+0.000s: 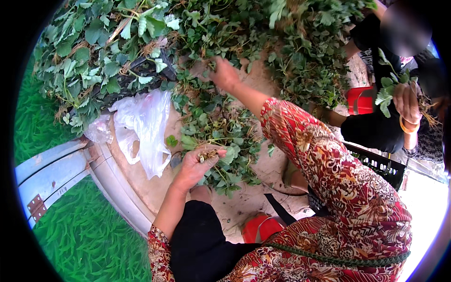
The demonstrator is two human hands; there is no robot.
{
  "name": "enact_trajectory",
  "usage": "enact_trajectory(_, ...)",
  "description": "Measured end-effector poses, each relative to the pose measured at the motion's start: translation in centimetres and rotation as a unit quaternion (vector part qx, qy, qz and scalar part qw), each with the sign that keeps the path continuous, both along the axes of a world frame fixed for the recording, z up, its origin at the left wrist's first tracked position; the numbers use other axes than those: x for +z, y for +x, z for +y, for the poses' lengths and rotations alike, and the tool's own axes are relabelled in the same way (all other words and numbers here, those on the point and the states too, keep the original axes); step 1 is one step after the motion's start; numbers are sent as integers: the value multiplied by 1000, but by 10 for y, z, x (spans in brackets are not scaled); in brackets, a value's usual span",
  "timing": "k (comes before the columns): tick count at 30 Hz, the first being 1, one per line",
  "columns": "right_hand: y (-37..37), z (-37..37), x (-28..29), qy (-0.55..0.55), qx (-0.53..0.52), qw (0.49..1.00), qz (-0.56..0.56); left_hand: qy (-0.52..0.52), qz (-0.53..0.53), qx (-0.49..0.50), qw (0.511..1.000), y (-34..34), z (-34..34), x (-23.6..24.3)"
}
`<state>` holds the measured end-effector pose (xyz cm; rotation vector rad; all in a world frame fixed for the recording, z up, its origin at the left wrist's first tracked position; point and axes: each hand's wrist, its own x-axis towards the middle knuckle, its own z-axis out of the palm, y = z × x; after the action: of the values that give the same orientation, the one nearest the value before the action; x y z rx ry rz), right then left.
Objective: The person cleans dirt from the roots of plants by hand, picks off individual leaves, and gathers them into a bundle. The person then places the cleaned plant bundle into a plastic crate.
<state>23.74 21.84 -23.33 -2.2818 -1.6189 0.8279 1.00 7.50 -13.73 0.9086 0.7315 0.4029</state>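
My left hand [196, 167] is closed around the rooty base of a leafy plant [230, 154], which looks like a strawberry seedling. Brown roots poke out by my thumb, and its green leaves spread to the right. Farther off, my right hand [224, 75] stretches over the plants toward the big pile; its fingers are blurred, so any hold is unclear. Between my hands lies a smaller heap of similar seedlings [218, 117] on the tan floor. A large pile of leafy seedlings [202, 28] fills the far side.
White plastic bags [143, 127] lie left of the heap, beside a blue-grey metal side panel [56, 162]. At the right another person's hand [408, 102] holds a seedling with roots. A black crate [380, 165] and red objects [361, 100] stand near that person.
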Motion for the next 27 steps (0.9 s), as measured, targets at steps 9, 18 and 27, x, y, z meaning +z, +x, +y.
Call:
enact_trajectory(9, 11, -14, 16, 68, -12, 996, 55, -54, 103, 106, 988, -11, 5, 19)
enact_trajectory(18, -17, -129, 129, -48, -131, 878, 458, 298, 149, 118, 935, 9, 10, 29)
enact_trajectory(27, -61, -137, 124, -100, -178, 823, 530, 162, 180, 97, 965, -3, -4, 8)
